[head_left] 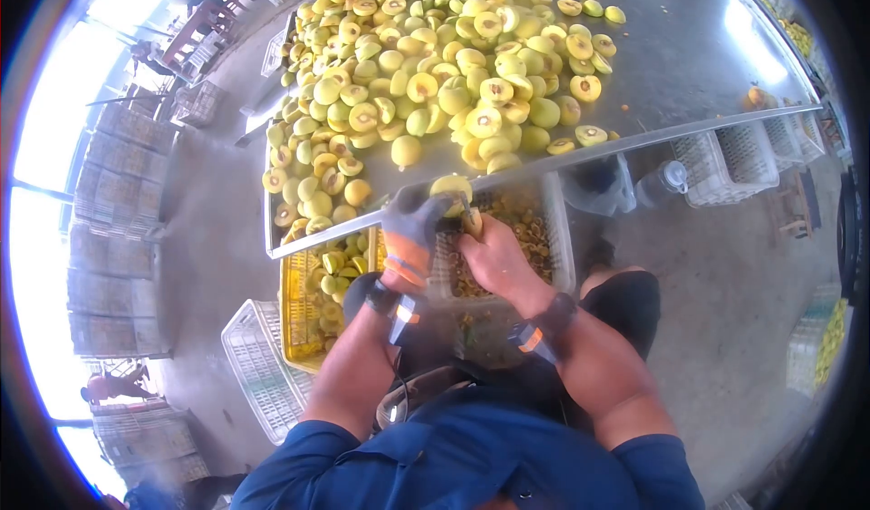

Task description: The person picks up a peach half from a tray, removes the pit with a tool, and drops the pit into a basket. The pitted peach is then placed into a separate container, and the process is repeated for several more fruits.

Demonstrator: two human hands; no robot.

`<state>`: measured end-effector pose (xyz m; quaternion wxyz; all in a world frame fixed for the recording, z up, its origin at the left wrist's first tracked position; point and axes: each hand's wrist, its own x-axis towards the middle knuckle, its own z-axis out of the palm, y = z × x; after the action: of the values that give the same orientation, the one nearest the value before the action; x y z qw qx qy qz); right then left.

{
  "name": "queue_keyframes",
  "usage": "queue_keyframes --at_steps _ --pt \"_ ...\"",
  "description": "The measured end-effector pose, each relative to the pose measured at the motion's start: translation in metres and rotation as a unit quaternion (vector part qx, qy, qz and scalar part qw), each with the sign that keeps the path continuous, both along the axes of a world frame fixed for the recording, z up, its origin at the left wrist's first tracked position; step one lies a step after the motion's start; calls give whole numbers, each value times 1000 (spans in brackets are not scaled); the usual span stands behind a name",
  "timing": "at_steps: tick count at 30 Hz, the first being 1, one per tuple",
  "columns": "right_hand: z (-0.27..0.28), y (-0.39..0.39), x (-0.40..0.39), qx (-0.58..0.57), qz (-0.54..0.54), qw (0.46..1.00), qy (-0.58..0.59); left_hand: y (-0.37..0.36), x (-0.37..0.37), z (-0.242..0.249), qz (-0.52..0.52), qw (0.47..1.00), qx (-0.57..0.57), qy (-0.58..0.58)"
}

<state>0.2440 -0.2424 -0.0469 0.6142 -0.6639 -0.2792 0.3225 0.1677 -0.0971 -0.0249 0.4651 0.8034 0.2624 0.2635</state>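
My left hand (410, 229), in a grey and orange glove, grips a halved yellow-green fruit (451, 187) just over the metal table's front edge. My bare right hand (497, 255) is wrapped round the wooden handle of a small tool (472, 221), whose tip is at the fruit. Below both hands stands a pale crate (564, 238) with many small brown and yellow scraps. A yellow crate (294, 306) with green fruit pieces is to the left, under the table edge. Many halved fruits (421, 86) are heaped on the metal table (671, 66).
White crates (263, 360) stand on the floor at left, and more (725, 170) under the table at right. A clear jug (662, 182) and a plastic bag (603, 188) are near them. Stacked crates (118, 238) line the far left; a person (118, 385) is there.
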Motion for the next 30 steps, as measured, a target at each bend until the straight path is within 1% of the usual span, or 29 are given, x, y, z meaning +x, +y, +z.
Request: queue_keyframes --at_steps 1,2,3,4,5,8,11,14,17,20,23,24,25,26,27,28,29,30 --pt "-2 0 -2 -6 -7 1000 -10 2 -4 -4 -19 979 199 34" --pt "-3 -1 -3 -11 -13 1000 -19 2 -7 -7 -37 918 390 66" --pt "-3 -1 -3 -8 -16 1000 -24 -2 -8 -12 10 978 207 30" --pt "-3 -1 -3 -4 -19 999 -28 -14 -3 -6 56 998 16 -7" --pt "-3 -2 -4 0 -22 999 -31 -23 -1 -1 100 979 -175 -44" --pt "-6 -3 -8 -25 -17 996 -89 -31 0 1 115 979 -156 -61" --pt "-6 -3 -5 6 6 999 -34 -45 2 6 160 966 -186 -75" --pt "-20 2 -9 21 3 999 -47 -46 2 -6 168 956 -215 -107" --pt "-26 7 1 24 57 998 -4 -43 3 -8 170 962 -192 -93" --pt "-15 3 -9 13 3 999 -53 -46 3 -5 183 960 -194 -88" --pt "-10 3 -4 19 22 996 -80 -41 0 -4 157 949 -241 -131" --pt "-8 2 -2 -2 22 998 -62 -28 -3 -21 119 967 -187 -127" --pt "-7 1 -1 -23 21 998 -45 -17 2 -18 81 980 -133 -123" --pt "-6 1 0 -45 20 998 -27 -15 7 -16 91 932 -309 -167" --pt "-8 2 -4 -37 24 998 -40 -13 13 -15 130 846 -469 -218" --pt "-12 4 -8 -30 29 998 -53 -1 16 -35 122 900 -375 -185" --pt "-14 5 -10 -23 33 997 -67 16 17 -71 113 943 -275 -152" --pt "-11 4 -8 -49 39 995 -72 17 17 -76 112 971 -175 -121"
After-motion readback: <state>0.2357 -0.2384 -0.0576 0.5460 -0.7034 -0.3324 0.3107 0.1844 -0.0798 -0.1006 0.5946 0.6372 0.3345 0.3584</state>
